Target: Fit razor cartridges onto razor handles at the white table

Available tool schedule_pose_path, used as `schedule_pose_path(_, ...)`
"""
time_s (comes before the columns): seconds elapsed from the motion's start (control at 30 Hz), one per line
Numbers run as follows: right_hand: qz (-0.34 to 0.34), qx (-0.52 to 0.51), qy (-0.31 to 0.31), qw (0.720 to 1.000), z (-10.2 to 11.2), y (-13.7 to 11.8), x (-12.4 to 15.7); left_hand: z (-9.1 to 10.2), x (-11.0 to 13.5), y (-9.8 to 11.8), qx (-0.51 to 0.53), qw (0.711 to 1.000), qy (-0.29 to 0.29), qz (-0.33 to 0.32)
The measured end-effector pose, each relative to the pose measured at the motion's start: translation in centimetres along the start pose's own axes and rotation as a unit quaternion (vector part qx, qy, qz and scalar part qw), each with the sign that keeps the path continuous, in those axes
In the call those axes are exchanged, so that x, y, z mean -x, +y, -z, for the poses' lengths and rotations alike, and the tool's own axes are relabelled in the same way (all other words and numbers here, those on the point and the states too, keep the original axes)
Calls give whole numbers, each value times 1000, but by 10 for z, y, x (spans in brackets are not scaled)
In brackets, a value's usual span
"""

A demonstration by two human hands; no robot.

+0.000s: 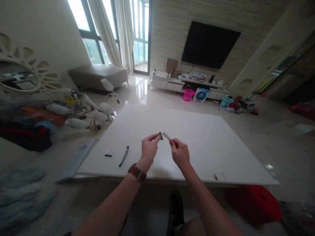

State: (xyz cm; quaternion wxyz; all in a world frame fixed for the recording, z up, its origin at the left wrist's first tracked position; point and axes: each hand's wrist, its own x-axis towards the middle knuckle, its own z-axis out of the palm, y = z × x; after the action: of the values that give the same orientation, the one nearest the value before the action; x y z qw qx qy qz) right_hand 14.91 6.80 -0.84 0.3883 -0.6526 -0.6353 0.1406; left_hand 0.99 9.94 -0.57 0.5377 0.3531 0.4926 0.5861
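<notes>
My left hand [149, 148], with a brown watch on its wrist, pinches a small dark rectangular razor head [161, 135] between thumb and fingertips. Closed around one end of a slim, pale grey stick [166, 135] is my right hand [180, 152]. The stick's free end points at the razor head, with a small gap between them. Both hands are above the white table [197, 137]. Left of them lies a thin dark razor handle [123, 156], and beside it a small clear piece with a dark strip [108, 155].
Near the table's front right lie a small yellow-and-dark piece [215, 176] and a small clear piece [222, 175]. A red stool [253, 203] stands below that corner. Lamp parts [98, 114] crowd the left side. A television [210, 44] hangs on the far wall.
</notes>
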Motion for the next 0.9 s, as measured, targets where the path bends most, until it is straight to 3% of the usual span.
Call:
schedule_pose_path(0.1,15,13,-19,1000,1,0,1,0,0,2,9,1000,7,5)
schedule_pose_path(0.3,-1,20,4,1000,3,2,-1,1,-2,3,4,1000,11,4)
schedule_pose_path(0.6,14,28,-34,999,0,-2,2,1,0,4,-5,1000,7,9)
schedule_pose_path(0.9,-5,38,-6,999,1,1,-1,-1,2,-8,-27,999,-27,26)
